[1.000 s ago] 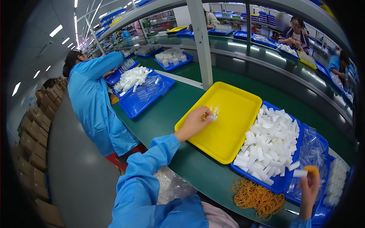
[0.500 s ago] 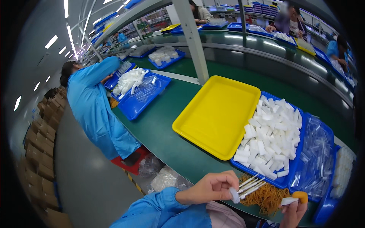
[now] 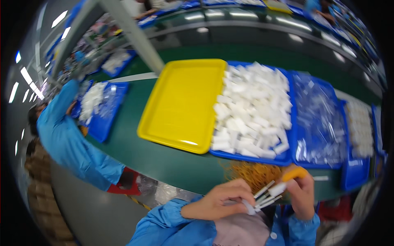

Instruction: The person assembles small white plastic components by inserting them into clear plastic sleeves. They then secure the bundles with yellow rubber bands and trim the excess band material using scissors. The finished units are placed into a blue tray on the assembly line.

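Observation:
In my left hand [image 3: 225, 199], thumb and fingers pinch a translucent pale piece [image 3: 248, 207] from which several thin white sticks [image 3: 269, 201] fan out to the right. My right hand [image 3: 301, 192] has an orange finger cover [image 3: 294, 174] and grips a small white block [image 3: 278, 189] close against the tips of the sticks. Whether block and sticks touch is hard to tell. Behind both hands lies a heap of orange-brown rubber bands [image 3: 255, 175] on the green table, partly hidden by my fingers.
A yellow tray [image 3: 180, 108] stands beside a blue tray [image 3: 240, 157] heaped with white blocks [image 3: 254, 110]. Further right, another blue tray [image 3: 318, 164] holds clear plastic pieces, with a tray of pale pieces [image 3: 361, 127] past it. A co-worker in a blue smock [image 3: 67, 127] works at the left.
My right hand has come left and up, bringing the white block to the sticks. The view has swung right, so the trays and co-worker appear further left.

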